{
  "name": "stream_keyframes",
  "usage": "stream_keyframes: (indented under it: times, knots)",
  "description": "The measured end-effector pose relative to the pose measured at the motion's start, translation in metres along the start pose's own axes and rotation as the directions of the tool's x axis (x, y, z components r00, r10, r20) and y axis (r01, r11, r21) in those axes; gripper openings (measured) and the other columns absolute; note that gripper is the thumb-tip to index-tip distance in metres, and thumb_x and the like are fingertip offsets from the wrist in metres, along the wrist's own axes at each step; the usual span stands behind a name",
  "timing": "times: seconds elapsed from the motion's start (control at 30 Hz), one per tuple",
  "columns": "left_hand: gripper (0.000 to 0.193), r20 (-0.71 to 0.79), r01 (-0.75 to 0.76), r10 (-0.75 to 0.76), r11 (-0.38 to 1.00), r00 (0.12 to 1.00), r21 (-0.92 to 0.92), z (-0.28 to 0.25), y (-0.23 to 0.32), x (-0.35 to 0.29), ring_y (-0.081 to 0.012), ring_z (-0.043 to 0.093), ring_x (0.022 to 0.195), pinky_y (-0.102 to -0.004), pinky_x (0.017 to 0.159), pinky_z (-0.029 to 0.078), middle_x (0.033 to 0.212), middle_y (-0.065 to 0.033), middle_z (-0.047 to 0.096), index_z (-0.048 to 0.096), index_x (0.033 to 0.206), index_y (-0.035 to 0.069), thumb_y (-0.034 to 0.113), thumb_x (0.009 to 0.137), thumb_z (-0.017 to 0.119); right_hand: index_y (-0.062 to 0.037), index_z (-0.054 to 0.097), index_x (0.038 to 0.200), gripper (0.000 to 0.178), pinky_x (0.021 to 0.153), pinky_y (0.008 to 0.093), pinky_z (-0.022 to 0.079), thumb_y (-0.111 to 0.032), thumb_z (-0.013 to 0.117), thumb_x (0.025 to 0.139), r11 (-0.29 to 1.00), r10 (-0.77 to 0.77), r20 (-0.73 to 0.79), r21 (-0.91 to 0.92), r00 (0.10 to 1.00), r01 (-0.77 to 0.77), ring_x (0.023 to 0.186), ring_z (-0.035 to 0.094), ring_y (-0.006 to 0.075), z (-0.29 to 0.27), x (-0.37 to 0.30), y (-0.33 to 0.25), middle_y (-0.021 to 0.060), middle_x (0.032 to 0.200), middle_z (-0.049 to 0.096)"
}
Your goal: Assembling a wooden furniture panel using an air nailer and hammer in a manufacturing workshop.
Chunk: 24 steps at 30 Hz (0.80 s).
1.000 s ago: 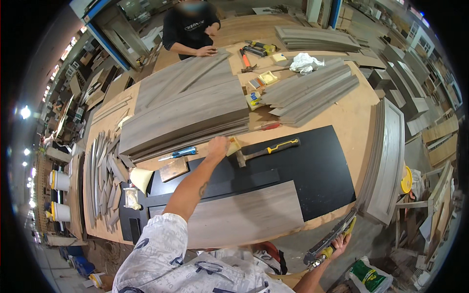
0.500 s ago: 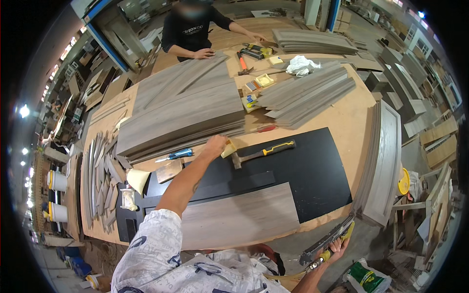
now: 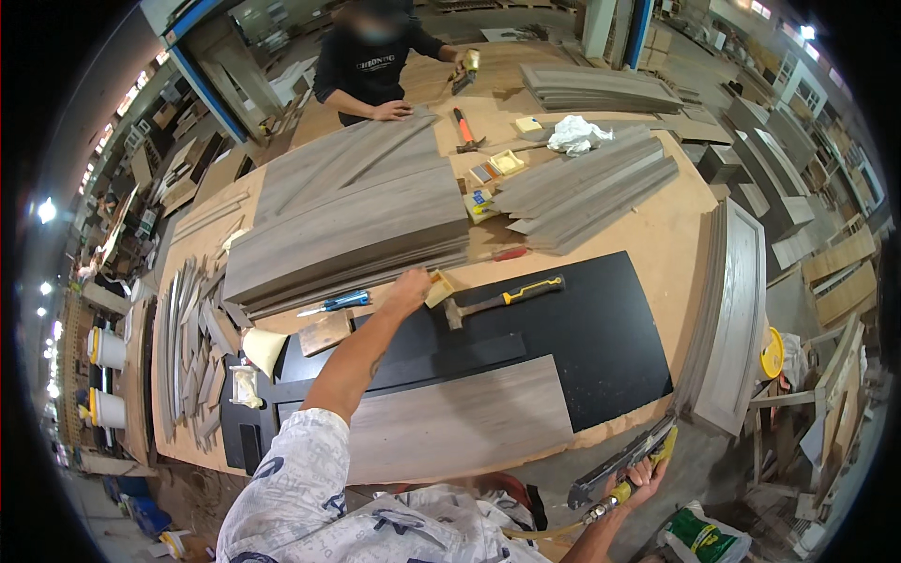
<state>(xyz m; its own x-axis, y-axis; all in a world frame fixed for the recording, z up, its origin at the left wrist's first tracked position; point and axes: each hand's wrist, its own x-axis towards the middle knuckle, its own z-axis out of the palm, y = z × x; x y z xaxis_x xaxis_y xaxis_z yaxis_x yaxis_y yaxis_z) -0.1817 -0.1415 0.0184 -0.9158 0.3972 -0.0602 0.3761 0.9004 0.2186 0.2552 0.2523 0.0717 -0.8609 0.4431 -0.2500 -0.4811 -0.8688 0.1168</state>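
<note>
My left hand (image 3: 407, 290) is stretched out over the far side of the black panel (image 3: 615, 328). Its fingers are curled at the left side of a small open yellowish box (image 3: 438, 288); what they hold, if anything, is hidden. Beside the box lies a hammer (image 3: 502, 298) with a yellow and black handle. My right hand (image 3: 644, 477) grips an air nail gun (image 3: 624, 462), held off the table's near right edge with its hose attached. A flat grey wood-grain board (image 3: 460, 422) rests in front of me.
Across the table a co-worker (image 3: 375, 70) holds another nail gun (image 3: 465, 73). Stacked grey boards (image 3: 352, 225) fill the middle left, with a blue-handled tool (image 3: 336, 301) before them. Wood strips (image 3: 192, 342) lie left; panels (image 3: 723, 319) lean at the right edge.
The co-worker has picked up the nail gun that lay on the table and raised it. My left hand has shifted slightly left and down from the box; my right hand is nearly still.
</note>
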Motion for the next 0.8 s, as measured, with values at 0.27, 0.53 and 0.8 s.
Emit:
stream_keyframes:
  times: [0.27, 0.53, 0.8]
  knots:
    - [0.023, -0.037, -0.114, 0.115, 0.993, 0.993, 0.016, 0.009, -0.017, 0.005, -0.0452, 0.066, 0.084, -0.0485, 0.075, 0.054, 0.085, -0.0295, 0.066, 0.064, 0.087, -0.009, 0.015, 0.088, 0.062, -0.0102, 0.041, 0.072, 0.046, 0.047, 0.0243, 0.043, -0.045, 0.047, 0.102, 0.999, -0.006, -0.025, -0.046, 1.000, 0.005, 0.047, 0.040, 0.0067, 0.001, -0.005, 0.006, -0.0022, 0.058, 0.041]
    - [0.018, 0.052, -0.059, 0.057, 0.997, 0.997, 0.040, 0.003, -0.009, 0.004, -0.0439, 0.065, 0.096, -0.0492, 0.082, 0.053, 0.096, -0.0294, 0.066, 0.067, 0.090, -0.008, 0.000, 0.081, 0.054, -0.0114, 0.040, 0.069, 0.049, 0.052, 0.0252, 0.042, -0.047, 0.047, 0.102, 0.997, 0.043, 0.029, -0.069, 0.999, -0.041, 0.047, 0.040, 0.0081, 0.002, -0.006, 0.008, -0.0018, 0.058, 0.042]
    - [0.021, -0.278, 0.063, -0.078, 0.996, 0.957, -0.063, -0.046, 0.019, -0.027, -0.0358, 0.067, 0.091, -0.0418, 0.078, 0.056, 0.097, -0.0209, 0.066, 0.057, 0.106, -0.007, 0.004, 0.088, 0.056, -0.0098, 0.041, 0.068, 0.053, 0.051, 0.0251, 0.041, -0.051, 0.045, 0.101, 0.989, 0.147, 0.112, -0.044, 0.983, -0.142, 0.050, 0.042, 0.0109, 0.005, -0.007, 0.013, 0.0006, 0.057, 0.042]
